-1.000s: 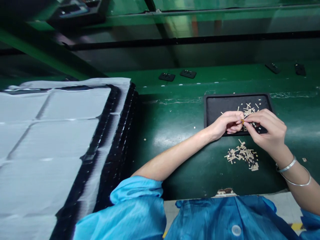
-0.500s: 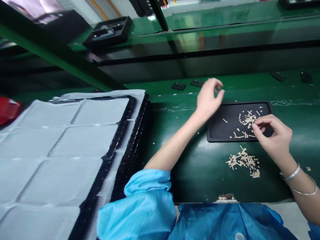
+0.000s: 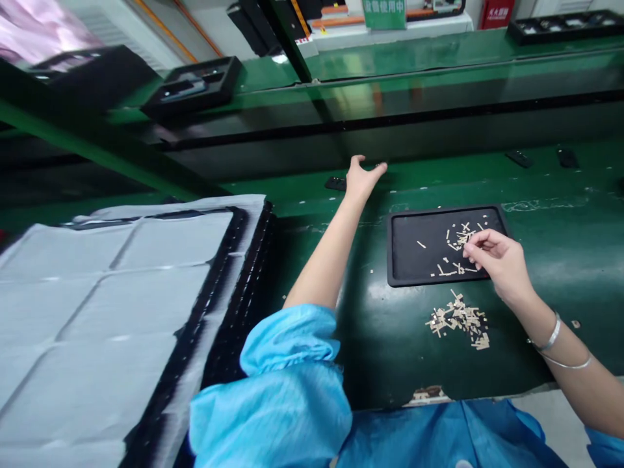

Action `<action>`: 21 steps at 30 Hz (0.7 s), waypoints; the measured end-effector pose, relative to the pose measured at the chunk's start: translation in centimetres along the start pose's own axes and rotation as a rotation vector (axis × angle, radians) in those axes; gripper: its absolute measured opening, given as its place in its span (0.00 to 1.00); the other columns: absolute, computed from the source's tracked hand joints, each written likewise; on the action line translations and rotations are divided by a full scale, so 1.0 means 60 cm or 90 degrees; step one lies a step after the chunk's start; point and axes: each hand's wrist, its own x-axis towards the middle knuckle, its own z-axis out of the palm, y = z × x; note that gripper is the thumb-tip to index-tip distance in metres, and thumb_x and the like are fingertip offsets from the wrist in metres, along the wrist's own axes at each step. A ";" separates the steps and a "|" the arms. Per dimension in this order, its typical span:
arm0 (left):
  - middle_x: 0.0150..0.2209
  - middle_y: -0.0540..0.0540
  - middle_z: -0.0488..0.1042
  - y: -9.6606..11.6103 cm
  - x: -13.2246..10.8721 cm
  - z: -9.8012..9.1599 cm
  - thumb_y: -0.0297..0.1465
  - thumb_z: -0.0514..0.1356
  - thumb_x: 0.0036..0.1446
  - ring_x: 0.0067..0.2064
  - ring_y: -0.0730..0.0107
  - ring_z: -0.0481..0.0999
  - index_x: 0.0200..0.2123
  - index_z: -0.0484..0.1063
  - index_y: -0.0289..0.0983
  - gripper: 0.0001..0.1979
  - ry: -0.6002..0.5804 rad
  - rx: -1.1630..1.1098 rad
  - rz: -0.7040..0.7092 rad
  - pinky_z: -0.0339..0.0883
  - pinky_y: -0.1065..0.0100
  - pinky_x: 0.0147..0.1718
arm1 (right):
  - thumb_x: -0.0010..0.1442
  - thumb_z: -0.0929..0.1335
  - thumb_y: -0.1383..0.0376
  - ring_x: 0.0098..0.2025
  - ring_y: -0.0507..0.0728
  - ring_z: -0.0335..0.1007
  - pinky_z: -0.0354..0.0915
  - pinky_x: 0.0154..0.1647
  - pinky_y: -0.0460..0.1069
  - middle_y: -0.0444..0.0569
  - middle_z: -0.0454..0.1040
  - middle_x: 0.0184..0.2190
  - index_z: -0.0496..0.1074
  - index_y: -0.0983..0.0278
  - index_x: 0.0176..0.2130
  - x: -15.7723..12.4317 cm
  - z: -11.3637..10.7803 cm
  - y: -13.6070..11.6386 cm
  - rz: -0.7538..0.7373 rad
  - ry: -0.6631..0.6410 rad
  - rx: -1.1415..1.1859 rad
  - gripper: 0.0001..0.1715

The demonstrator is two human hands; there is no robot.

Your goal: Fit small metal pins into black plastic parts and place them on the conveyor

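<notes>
My left hand [image 3: 363, 180] reaches to the back of the green bench, its thumb and fingers spread apart. It is at a small flat black part, mostly hidden behind the hand; another black part [image 3: 336, 184] lies just left of it. My right hand [image 3: 500, 263] is pinched over the right side of a shallow black tray [image 3: 397, 250]. Whatever the fingertips may hold is too small to make out. Beneath them, small pale strips and bits [image 3: 461, 239] lie heaped and scattered in the tray. A second pile of pale pieces [image 3: 461, 318] lies on the bench in front.
Stacked trays covered with grey-white sheets [image 3: 146, 302] fill the left side. Two more black parts [image 3: 519, 158] lie at the back right. A raised green shelf [image 3: 414, 65] runs behind, carrying black boxes [image 3: 195, 84]. A green post [image 3: 97, 143] slants across the upper left.
My left hand has moved away from near the tray, back and left to the black parts, its fingers spreading. My right hand stays pinched over the tray. The view has shifted somewhat.
</notes>
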 end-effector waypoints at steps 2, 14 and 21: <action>0.29 0.47 0.68 0.021 -0.017 -0.009 0.51 0.42 0.62 0.39 0.66 0.69 0.44 0.59 0.36 0.25 -0.059 -0.080 -0.044 0.62 0.62 0.38 | 0.48 0.72 0.65 0.21 0.48 0.64 0.60 0.19 0.43 0.44 0.72 0.20 0.71 0.65 0.25 0.000 0.000 -0.002 0.021 -0.023 0.031 0.07; 0.22 0.55 0.64 0.091 -0.254 0.074 0.41 0.66 0.45 0.20 0.83 0.59 0.27 0.60 0.36 0.19 -0.258 -0.517 -0.115 0.50 0.78 0.14 | 0.47 0.74 0.61 0.23 0.50 0.69 0.66 0.20 0.44 0.46 0.75 0.23 0.72 0.64 0.25 -0.017 0.015 -0.010 -0.026 -0.162 -0.002 0.10; 0.29 0.52 0.71 0.090 -0.291 0.092 0.39 0.66 0.46 0.25 0.78 0.70 0.36 0.62 0.37 0.20 -0.360 -0.591 -0.119 0.66 0.75 0.21 | 0.50 0.73 0.63 0.23 0.51 0.71 0.65 0.19 0.43 0.45 0.75 0.22 0.71 0.63 0.26 -0.009 0.001 -0.006 -0.042 -0.082 0.011 0.08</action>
